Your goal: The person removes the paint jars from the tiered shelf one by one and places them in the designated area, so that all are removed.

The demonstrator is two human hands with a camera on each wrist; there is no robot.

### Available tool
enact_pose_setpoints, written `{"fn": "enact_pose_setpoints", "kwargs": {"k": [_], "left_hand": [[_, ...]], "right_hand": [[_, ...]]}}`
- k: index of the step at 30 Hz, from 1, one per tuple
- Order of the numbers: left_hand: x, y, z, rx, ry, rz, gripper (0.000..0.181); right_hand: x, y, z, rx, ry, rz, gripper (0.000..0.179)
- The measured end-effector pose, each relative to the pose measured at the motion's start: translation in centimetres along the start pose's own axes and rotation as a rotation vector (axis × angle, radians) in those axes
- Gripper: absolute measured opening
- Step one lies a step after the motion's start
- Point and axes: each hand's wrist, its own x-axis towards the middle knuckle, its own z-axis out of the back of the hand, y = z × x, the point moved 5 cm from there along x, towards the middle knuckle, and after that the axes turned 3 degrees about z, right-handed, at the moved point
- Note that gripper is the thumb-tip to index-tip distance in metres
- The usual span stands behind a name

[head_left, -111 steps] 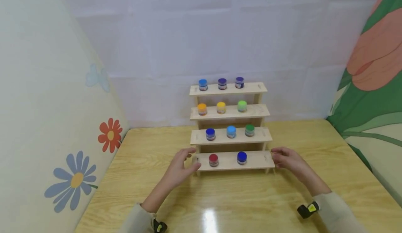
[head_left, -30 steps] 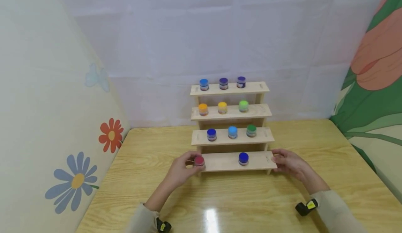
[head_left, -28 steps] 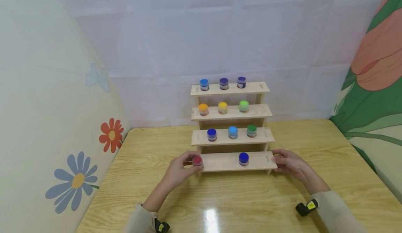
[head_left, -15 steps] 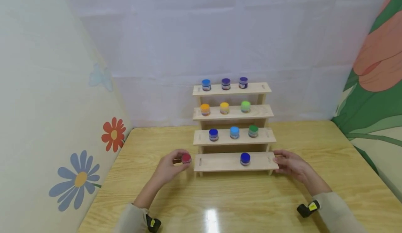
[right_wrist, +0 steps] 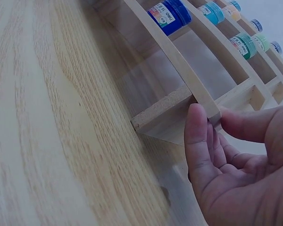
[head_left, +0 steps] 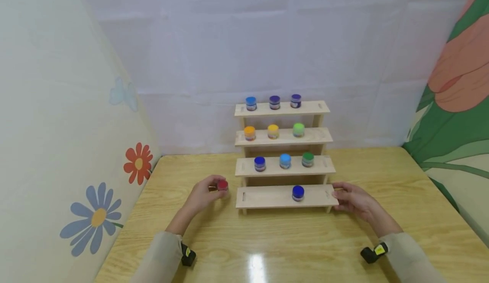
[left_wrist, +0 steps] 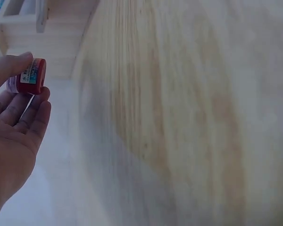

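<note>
Wall [head_left: 42, 105], pale and painted, fills the left of the head view, with a blue-petalled flower [head_left: 93, 219] at lower left, then a light blue butterfly [head_left: 123, 94] and a red flower [head_left: 138, 163]. At the bottom, left of centre, a beige sleeve [head_left: 158, 253] with a black wrist device [head_left: 187, 255] leads up to the left hand [head_left: 200, 196]. That hand grips a red-lidded jar [head_left: 223, 186] between thumb and fingers, left of the rack and apart from it; whether its base meets the wood-grain table [head_left: 305, 240] I cannot tell. In the left wrist view the jar shows at upper left, lying sideways in that frame, label visible.

Just right of centre stands a four-tiered wooden rack [head_left: 271, 196] before a white cloth [head_left: 214, 54]. Each tier, left to right: on top, a blue jar [head_left: 251, 103] and two purple jars [head_left: 274, 102]; second, an orange jar [head_left: 249, 133], a yellow jar [head_left: 273, 131] and a light green jar [head_left: 299, 130]; third, a dark blue jar [head_left: 259, 164], a sky-blue jar [head_left: 285, 161] and a green jar [head_left: 307, 159]; lowest, another dark blue jar right of its middle.

Farther right, the right hand [head_left: 355, 200] pinches the right end of the lowest shelf. At the right edge rises a mural [head_left: 464, 66] of a pink bloom and green leaves.
</note>
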Motion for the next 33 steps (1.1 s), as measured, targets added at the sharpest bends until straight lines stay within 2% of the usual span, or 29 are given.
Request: {"fn": "enact_pose_setpoints", "kwargs": {"k": [7,17,25,33], "left_hand": [[2.8,1.6,0.2,0.021,-0.034,0.05,0.047],[5.4,2.9,0.0,0.042,-0.036,0.078,0.046],[6.5,3.4,0.0,0.032,-0.038,0.088,0.046],[6.8,3.8,0.1,0.029,-0.066,0.101,0.045]], "right_hand": [[0.1,0.0,0.0,0.017,0.013,0.019,0.056],[0.1,-0.1,0.0,0.03,-0.005,0.006,0.059],[0.0,-0.1,0.0,0.035,-0.011,0.011,0.062],[0.1,-0.2,0.0,0.05,-0.002,0.019,0.059]]}}
